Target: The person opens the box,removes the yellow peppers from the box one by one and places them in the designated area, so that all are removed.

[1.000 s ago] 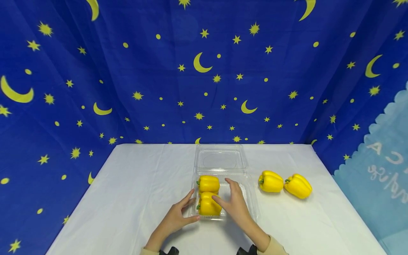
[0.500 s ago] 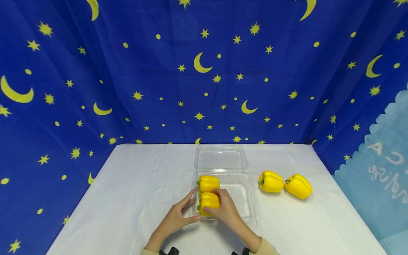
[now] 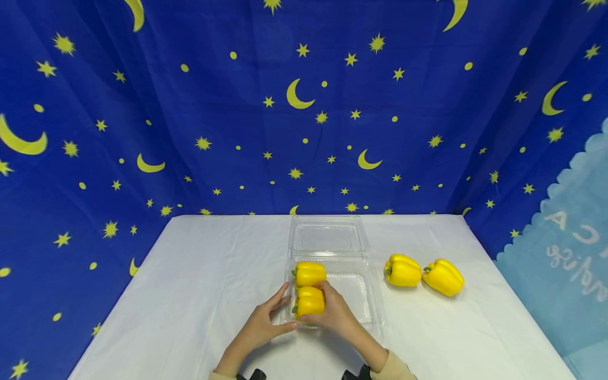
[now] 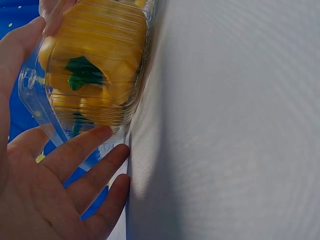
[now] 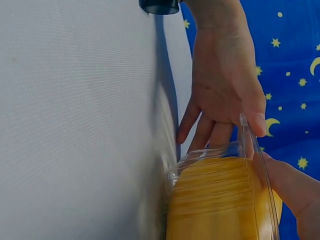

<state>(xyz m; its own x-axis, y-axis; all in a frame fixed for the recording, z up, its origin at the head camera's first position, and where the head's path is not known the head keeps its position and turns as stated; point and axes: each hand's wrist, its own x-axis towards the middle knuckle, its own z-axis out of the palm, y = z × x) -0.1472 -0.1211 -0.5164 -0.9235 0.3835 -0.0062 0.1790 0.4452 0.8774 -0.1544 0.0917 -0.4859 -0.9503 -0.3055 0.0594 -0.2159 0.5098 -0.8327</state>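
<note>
A clear plastic clamshell box [image 3: 372,295] lies with its lid folded back in the head view. Along its left side sit two yellow bell peppers, a rear one [image 3: 311,274] and a front one [image 3: 311,302], green stems facing left. My right hand [image 3: 336,312] grips the front pepper from its right side; in the right wrist view, its thumb [image 5: 290,187] shows at the box's rim. My left hand [image 3: 264,320] is beside the box's front left corner, fingers spread. The left wrist view shows these fingers [image 4: 92,177] extended by the box's ribbed wall.
Two more yellow bell peppers, one nearer the box [image 3: 402,271] and one farther right [image 3: 444,277], lie on the white tablecloth [image 3: 214,264]. The transparent lid [image 3: 328,236] extends toward the back edge. A blue star-and-moon curtain [image 3: 256,121] hangs behind.
My right hand has come left and down from above the box and taken hold of the front pepper. The left hand keeps its place. The camera view has shifted slightly.
</note>
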